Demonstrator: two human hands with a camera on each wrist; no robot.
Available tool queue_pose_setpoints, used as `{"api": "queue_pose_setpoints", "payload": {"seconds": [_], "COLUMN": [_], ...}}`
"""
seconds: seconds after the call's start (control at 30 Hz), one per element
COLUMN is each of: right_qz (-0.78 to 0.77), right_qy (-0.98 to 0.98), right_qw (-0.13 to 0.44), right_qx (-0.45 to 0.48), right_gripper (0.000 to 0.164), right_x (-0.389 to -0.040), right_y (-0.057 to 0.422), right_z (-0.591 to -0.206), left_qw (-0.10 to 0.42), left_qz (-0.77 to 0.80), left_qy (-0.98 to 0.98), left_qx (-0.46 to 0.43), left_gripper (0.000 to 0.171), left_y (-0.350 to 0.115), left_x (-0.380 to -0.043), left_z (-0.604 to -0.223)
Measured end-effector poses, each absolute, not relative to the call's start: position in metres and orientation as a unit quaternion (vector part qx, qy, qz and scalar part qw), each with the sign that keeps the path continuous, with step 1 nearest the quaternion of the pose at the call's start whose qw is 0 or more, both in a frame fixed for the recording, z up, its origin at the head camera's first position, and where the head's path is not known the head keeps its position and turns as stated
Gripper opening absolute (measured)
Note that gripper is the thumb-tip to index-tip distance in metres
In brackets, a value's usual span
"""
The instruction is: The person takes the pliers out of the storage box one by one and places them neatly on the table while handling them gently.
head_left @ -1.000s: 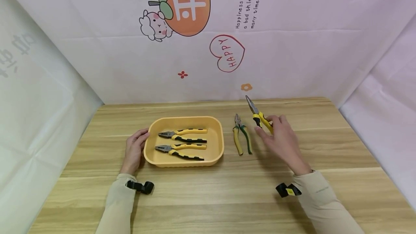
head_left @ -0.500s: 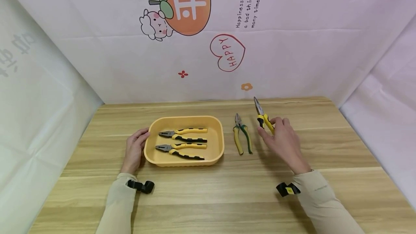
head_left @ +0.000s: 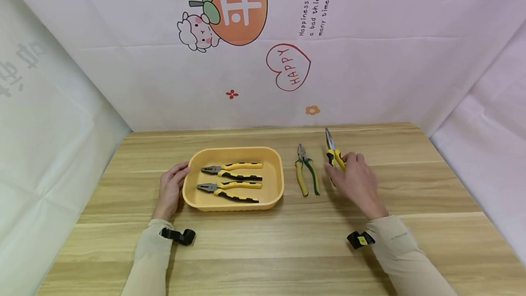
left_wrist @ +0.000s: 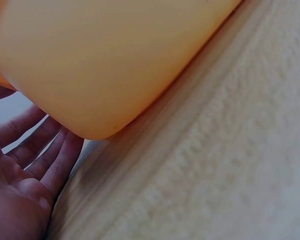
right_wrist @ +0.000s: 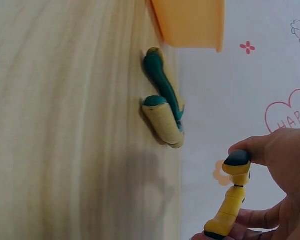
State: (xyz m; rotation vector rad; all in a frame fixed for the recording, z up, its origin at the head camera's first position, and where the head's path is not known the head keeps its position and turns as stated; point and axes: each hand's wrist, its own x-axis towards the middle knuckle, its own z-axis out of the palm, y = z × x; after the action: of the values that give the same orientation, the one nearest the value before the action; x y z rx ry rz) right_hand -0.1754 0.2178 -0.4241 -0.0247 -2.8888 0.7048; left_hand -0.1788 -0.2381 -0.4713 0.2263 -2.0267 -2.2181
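Tray on wood-grain table; white cloth behind.

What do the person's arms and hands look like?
The left sleeve and right sleeve are long and light beige. There's a small black gadget at each wrist: the left gadget and right gadget, which has a yellow patch. The left hand and right hand wear no gloves.

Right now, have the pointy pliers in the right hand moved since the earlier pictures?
Yes. In the head view, the pointy pliers moved right and lower in the picture, away from the orange flower.
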Motion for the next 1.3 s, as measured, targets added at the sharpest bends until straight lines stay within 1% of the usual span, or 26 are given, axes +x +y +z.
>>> {"api": "queue_pose_setpoints", "payload": {"seconds": [0.23, 0.47, 0.6, 0.8, 1.3], "right_qz": [0.222, 0.204, 0.194, 0.174, 0.156], "right_qy": [-0.971, -0.976, -0.979, -0.983, -0.988], "right_qw": [0.084, 0.072, 0.062, 0.047, 0.017], "right_qx": [-0.012, -0.015, -0.016, -0.018, -0.018], "right_gripper": [0.056, 0.058, 0.055, 0.050, 0.051], "right_x": [-0.177, -0.180, -0.182, -0.184, -0.185], "right_y": [0.218, 0.218, 0.218, 0.217, 0.214], "right_z": [-0.434, -0.441, -0.444, -0.446, -0.446], "left_qw": [0.060, 0.062, 0.065, 0.066, 0.064], "left_qz": [-0.735, -0.735, -0.734, -0.733, -0.729], "left_qy": [-0.671, -0.671, -0.672, -0.673, -0.678], "left_qx": [0.075, 0.071, 0.071, 0.071, 0.067], "left_gripper": [0.041, 0.041, 0.040, 0.040, 0.041], "left_y": [-0.237, -0.237, -0.237, -0.237, -0.239], "left_x": [-0.178, -0.179, -0.178, -0.178, -0.178], "left_z": [-0.472, -0.472, -0.471, -0.471, -0.471]}}
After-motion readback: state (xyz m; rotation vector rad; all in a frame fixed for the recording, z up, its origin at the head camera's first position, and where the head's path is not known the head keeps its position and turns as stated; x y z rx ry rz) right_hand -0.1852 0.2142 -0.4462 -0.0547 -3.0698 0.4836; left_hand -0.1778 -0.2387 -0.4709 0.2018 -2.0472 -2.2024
